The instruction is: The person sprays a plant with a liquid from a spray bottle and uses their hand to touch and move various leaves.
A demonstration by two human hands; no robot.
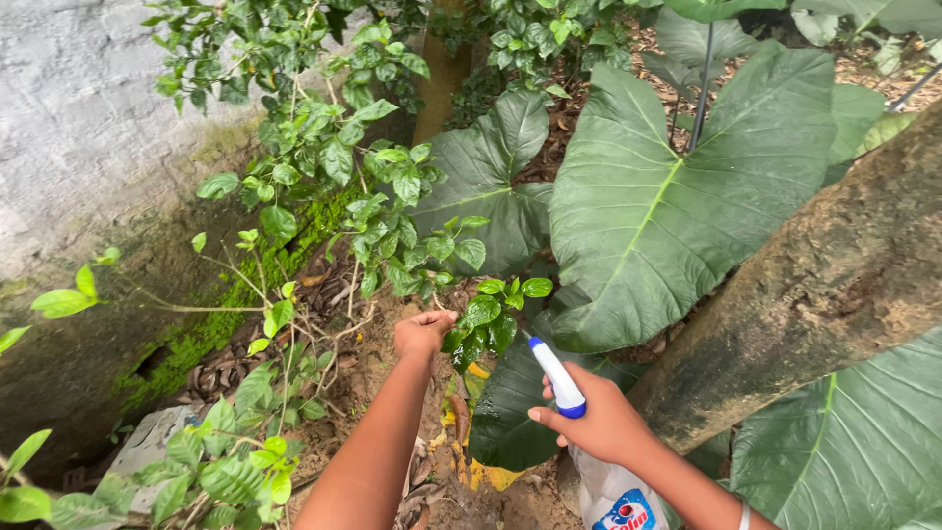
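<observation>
The right hand (pixel 601 422) is clamped on a white spray bottle (pixel 589 461) with a blue collar, nozzle aimed up and away. The bottle sits just left of the slanting tree trunk (pixel 814 285), close to its base. The left hand (pixel 422 332) is closed, fingers pinching a thin stem of the small-leaved shrub (pixel 392 196), further left of the trunk. Large heart-shaped leaves (pixel 667 196) spread behind both hands, against the trunk. A mossy grey wall (pixel 88 147) stands far left of the trunk. Dry leaf litter (pixel 442 461) covers the ground beneath the arms.
</observation>
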